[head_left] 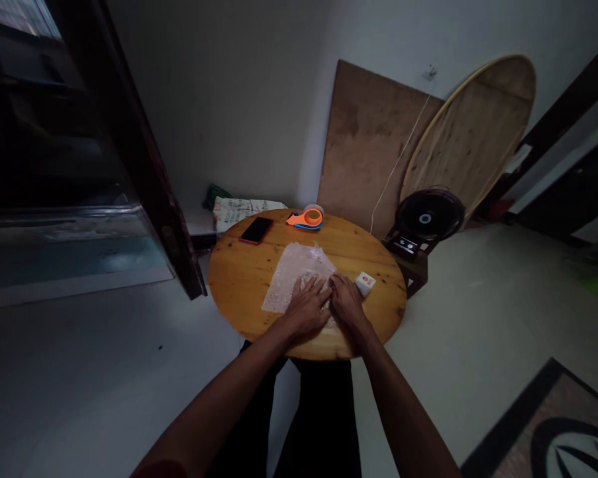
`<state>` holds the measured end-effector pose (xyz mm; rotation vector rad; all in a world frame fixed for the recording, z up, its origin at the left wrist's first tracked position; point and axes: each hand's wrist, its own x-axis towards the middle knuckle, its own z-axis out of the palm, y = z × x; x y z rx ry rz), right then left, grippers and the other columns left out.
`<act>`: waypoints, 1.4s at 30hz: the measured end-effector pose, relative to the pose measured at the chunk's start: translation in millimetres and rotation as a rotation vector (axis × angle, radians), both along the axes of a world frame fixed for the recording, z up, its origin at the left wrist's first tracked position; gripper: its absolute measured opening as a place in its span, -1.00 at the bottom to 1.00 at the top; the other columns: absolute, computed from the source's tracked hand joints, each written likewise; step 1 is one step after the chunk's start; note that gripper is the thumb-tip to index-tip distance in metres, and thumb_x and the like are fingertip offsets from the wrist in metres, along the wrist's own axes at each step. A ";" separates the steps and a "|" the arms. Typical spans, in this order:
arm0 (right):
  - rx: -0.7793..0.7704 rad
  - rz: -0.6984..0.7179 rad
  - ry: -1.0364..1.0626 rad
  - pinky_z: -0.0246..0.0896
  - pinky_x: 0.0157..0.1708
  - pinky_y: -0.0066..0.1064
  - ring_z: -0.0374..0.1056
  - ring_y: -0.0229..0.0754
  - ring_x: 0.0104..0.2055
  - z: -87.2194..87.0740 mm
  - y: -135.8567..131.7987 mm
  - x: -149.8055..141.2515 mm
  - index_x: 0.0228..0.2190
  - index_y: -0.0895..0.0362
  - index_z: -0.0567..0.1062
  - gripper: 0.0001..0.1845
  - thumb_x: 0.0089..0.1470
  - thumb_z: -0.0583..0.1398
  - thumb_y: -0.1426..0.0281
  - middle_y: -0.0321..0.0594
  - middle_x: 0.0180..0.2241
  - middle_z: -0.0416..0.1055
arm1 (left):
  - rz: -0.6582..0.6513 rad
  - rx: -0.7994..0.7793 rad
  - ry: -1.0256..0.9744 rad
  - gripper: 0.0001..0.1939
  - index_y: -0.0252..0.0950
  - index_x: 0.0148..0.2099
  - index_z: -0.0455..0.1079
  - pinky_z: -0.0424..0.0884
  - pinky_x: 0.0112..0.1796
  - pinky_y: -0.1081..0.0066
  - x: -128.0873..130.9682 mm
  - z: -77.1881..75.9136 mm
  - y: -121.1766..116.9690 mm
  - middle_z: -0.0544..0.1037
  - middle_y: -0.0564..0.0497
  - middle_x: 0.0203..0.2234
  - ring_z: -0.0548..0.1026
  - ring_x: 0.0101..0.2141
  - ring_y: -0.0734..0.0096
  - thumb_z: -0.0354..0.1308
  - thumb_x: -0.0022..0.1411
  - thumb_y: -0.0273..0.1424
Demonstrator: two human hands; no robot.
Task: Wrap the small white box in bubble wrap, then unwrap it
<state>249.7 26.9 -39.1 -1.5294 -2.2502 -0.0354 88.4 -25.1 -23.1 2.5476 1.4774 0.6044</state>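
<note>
A sheet of clear bubble wrap lies on the round wooden table. My left hand rests flat on its near part, fingers spread. Under that palm something pale shows in part; what it is, I cannot make out. At the wrap's right edge, my right hand has its fingers curled closed on the plastic, close to the left fingertips. Just beyond the right hand stands a small white box with a red mark on it.
An orange tape dispenser and a dark phone lie toward the table's far side. Behind, a brown board and a round wooden top lean on the wall. A round black device stands right of the table.
</note>
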 end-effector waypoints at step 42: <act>-0.133 -0.287 0.241 0.15 -0.35 -0.37 0.36 -0.09 -0.31 49.8 0.5 73.0 -0.28 0.14 0.49 -0.67 -0.06 0.22 0.19 -0.15 -0.35 0.49 | 0.021 -0.044 -0.026 -0.34 -0.17 0.27 0.17 -0.22 0.23 -0.23 1.2 -5.2 -2.8 0.15 -0.12 0.30 0.01 0.30 -0.08 -0.01 0.22 0.04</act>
